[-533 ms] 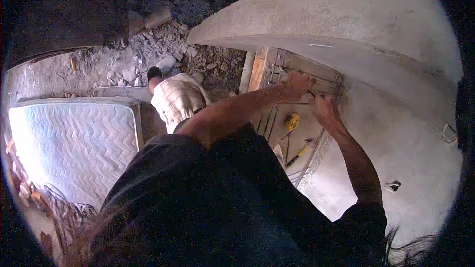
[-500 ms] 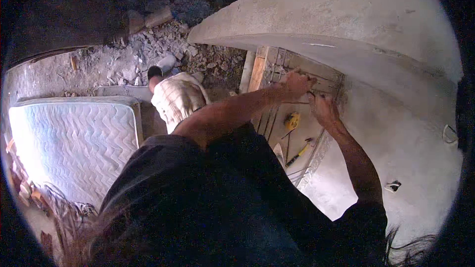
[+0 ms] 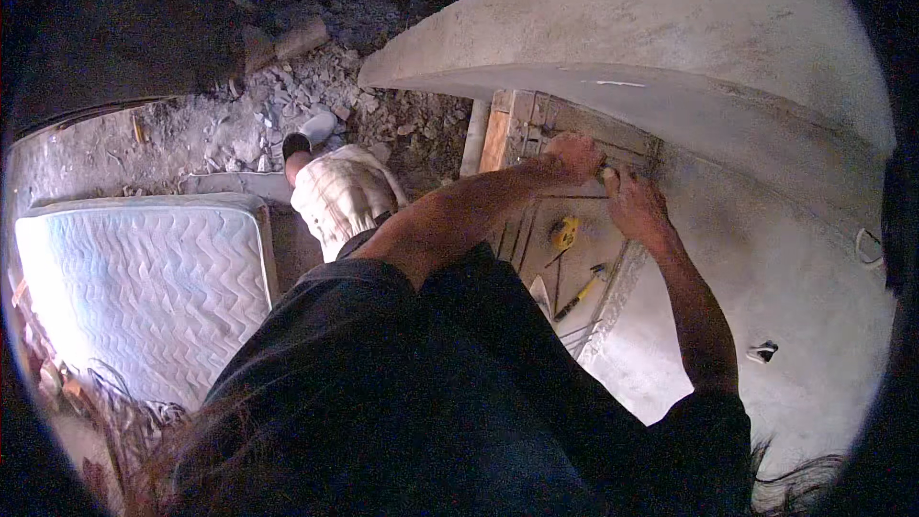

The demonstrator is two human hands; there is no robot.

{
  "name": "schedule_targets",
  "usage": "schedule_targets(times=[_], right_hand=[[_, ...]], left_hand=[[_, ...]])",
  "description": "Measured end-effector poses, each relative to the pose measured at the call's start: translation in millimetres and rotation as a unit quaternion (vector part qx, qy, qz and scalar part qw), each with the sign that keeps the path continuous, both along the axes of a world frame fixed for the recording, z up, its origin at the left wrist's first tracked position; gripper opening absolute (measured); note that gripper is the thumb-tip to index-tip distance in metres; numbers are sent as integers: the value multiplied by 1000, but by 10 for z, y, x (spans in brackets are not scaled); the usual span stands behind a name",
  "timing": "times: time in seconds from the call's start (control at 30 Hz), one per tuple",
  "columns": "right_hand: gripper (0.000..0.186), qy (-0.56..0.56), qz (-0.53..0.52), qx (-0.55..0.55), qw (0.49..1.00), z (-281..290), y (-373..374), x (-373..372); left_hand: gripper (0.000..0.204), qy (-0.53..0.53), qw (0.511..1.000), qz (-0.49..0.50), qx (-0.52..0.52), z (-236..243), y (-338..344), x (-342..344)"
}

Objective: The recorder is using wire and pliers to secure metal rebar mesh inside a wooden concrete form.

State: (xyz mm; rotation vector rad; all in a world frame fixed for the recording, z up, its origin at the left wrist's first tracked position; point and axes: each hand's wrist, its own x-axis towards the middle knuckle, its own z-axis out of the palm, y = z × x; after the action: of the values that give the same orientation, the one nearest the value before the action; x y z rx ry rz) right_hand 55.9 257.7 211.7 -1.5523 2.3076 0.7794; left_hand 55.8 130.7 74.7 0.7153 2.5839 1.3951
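Both my arms reach forward over a recess laid with thin dark rods point(image 3: 517, 239). My left hand point(image 3: 574, 159) is closed in a fist near the far rods. Just nearer and to its right, my right hand point(image 3: 637, 208) has its fingers bent and pressed together, close to the left hand. Whatever lies between the fingers is too small and dark to make out. Below the hands, a yellow tape measure point(image 3: 565, 233) lies in the recess. Nearer me rests a tool with a yellow and black handle point(image 3: 578, 295), beside a pale pointed blade point(image 3: 540, 295).
A rough concrete slab point(image 3: 670, 19) overhangs the far right, with a pale wall or floor surface point(image 3: 756, 278) below it. Left of me, another person in a light shirt point(image 3: 345, 193) bends down. A mattress point(image 3: 144, 287) stands at the left; rubble point(image 3: 258, 115) lies beyond.
My hands stay close together over the rods. My right hand has tilted a little, and its back shows more now. The view has shifted slightly.
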Motion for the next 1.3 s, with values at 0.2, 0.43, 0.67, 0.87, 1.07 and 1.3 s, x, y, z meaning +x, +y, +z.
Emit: schedule_targets(times=[0.2,0.43,0.67,0.87,1.07,1.3], right_hand=[[47,71,-314,69,944,90,-366,93],[50,-150,-620,-24,769,6,-311,52],[45,-385,-789,-87,470,138,-438,74],[32,-87,-388,29,917,302,-653,209],[28,9,-353,61,934,-8,-274,240],[35,-86,-292,-79,949,-315,320,197]], left_hand=[[22,-54,998,-14,33,76,-34,-78],[35,215,976,40,22,-73,-97,50],[26,54,993,-86,-54,139,-223,145],[25,18,998,-53,-20,150,-214,66],[25,58,997,-51,-13,51,-119,-2],[28,197,980,-23,8,-161,1,162]])
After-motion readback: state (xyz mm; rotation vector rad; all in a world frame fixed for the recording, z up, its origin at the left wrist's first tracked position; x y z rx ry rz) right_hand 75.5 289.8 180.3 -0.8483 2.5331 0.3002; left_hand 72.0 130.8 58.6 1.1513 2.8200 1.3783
